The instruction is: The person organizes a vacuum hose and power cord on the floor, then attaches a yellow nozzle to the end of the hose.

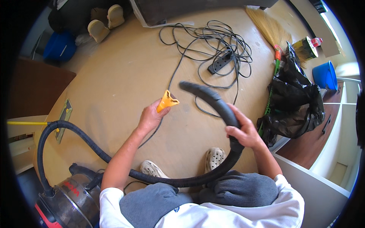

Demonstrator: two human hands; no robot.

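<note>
My left hand (pixel 149 117) is closed round the handle of a small yellow scraper (pixel 167 100), whose wide, notched end points up and away from me. In my right hand (pixel 246 131) is the black curved vacuum wand (pixel 208 95), its tip angled left toward the scraper but apart from it. From the wand a ribbed black hose (pixel 89 142) loops low across my knees. It ends at a vacuum cleaner (pixel 78 199) with a metal drum at the lower left.
A tangled black cable (pixel 213 35) with a power strip (pixel 219 64) lies ahead on the floor. Rightward are a broom (pixel 266 24), a black plastic bag (pixel 296 104), a blue bucket (pixel 325 76) and white cabinet frames. Leftward stand a flat mop (pixel 64 119) and another blue bucket (pixel 60 47).
</note>
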